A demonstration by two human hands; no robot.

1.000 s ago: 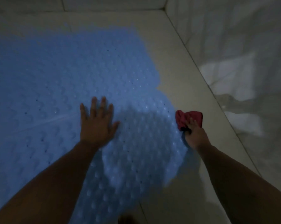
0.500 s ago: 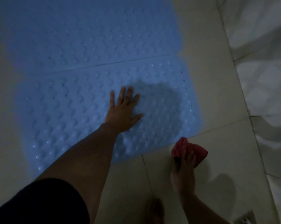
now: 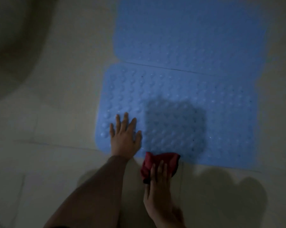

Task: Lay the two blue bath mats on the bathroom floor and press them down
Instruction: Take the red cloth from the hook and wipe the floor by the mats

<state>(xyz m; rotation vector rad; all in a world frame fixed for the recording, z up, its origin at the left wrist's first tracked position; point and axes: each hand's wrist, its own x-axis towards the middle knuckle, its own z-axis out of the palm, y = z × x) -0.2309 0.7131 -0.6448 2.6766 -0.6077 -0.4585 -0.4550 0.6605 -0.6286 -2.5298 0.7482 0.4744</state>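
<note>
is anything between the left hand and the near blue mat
Nothing visible: the left hand lies flat on the near blue bumpy rubber bath mat, fingers spread. The crumpled red cloth sits under the right hand instead.

The one camera is riding on the person's head, looking steeply down at the floor (image 3: pixel 48 162) from close above. It is facing forward over both arms, taking in the near mat (image 3: pixel 205 112) and the far mat (image 3: pixel 188 30). The light is dim, so the upper left corner is perhaps showing only shadow.
</note>
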